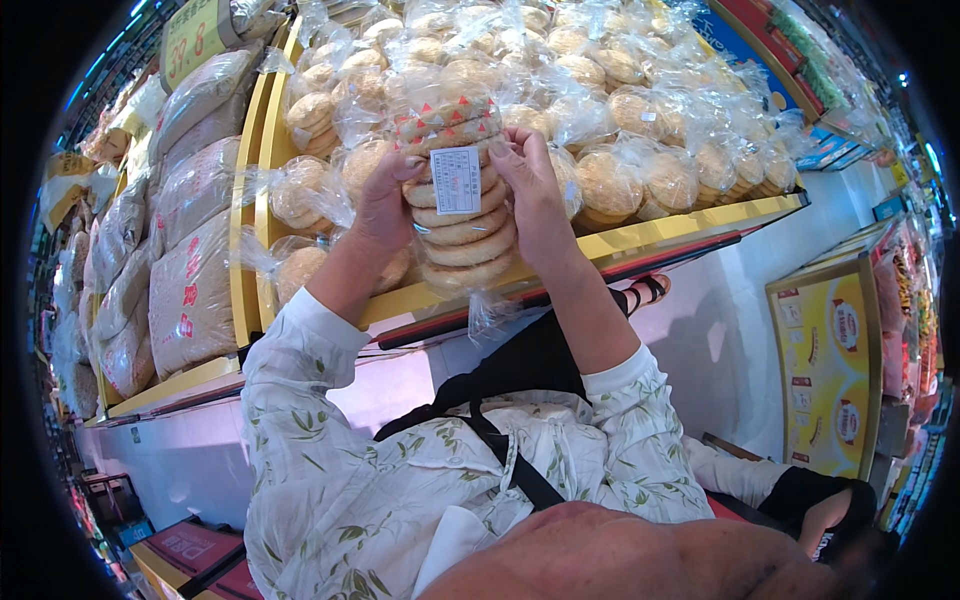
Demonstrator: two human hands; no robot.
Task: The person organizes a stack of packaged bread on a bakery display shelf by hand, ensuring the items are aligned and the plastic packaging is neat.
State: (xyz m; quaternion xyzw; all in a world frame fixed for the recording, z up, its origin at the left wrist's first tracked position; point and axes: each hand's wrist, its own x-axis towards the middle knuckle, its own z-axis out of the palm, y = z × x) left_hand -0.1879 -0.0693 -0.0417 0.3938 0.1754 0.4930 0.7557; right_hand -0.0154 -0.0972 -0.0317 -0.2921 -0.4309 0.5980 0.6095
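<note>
A clear plastic bag of round flat baked cakes [466,244], stacked in a column, is held up above the front edge of a yellow display bin. My left hand [386,199] grips its left side and my right hand [531,191] its right side, the thumbs near the upper part. A white printed label [455,180] faces me on the bag, and red triangles mark the plastic above it. The bag's gathered end hangs at the bottom. Behind my hands, many similar bagged cakes [609,184] lie in rows in the bin.
The bin's yellow front rim [697,221] runs across in front of me. Large filled plastic sacks [193,292] are stacked at the left, below a price sign [196,45]. At the right stands a yellow display stand [829,367]. Part of another person [806,510] shows at the lower right.
</note>
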